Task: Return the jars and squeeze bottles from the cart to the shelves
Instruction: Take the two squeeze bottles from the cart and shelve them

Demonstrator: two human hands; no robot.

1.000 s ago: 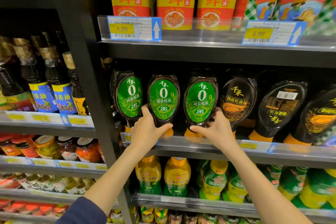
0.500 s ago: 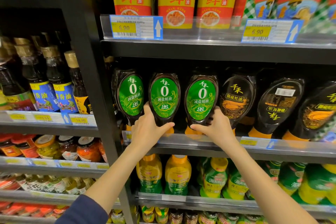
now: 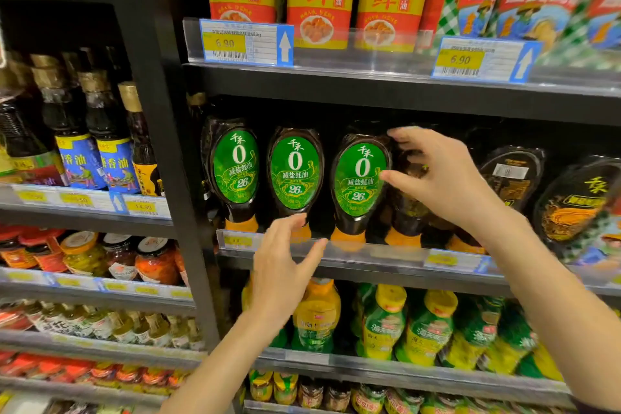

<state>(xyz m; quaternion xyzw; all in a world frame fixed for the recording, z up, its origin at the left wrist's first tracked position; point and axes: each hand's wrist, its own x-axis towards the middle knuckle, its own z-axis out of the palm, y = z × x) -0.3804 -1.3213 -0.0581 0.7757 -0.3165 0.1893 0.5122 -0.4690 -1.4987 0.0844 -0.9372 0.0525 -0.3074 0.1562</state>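
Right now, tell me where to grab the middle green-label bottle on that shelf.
Grip the middle green-label bottle by its narrow neck just above the orange cap, coming from the front. It stands cap-down, with close neighbours either side, so the wide body leaves little finger room. The left hand is open just below that neck.

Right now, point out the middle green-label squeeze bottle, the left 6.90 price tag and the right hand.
middle green-label squeeze bottle (image 3: 295, 173), head view, centre of its green label
left 6.90 price tag (image 3: 225, 43), head view, yellow price patch
right hand (image 3: 450, 183), head view, back of the hand
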